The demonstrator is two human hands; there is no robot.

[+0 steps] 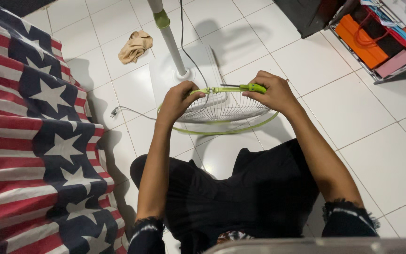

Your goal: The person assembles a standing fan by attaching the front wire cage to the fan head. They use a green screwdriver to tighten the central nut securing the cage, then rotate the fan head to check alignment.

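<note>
I hold a round wire fan guard (222,109) with a lime-green rim flat in front of my lap, over the white tiled floor. My left hand (178,99) grips the rim at its left side. My right hand (269,91) is closed on a green-handled screwdriver (245,87) laid along the rim's far edge, its dark shaft pointing left. Behind the guard stands the fan's white pole (171,40) with a green collar on its white square base (165,80).
A mattress or cushion in star-and-stripe fabric (29,131) fills the left side. A beige cloth (136,46) lies on the tiles at the back. A grey power cord with plug (118,111) trails left. A wire rack with orange, pink and dark items (377,42) stands at the upper right.
</note>
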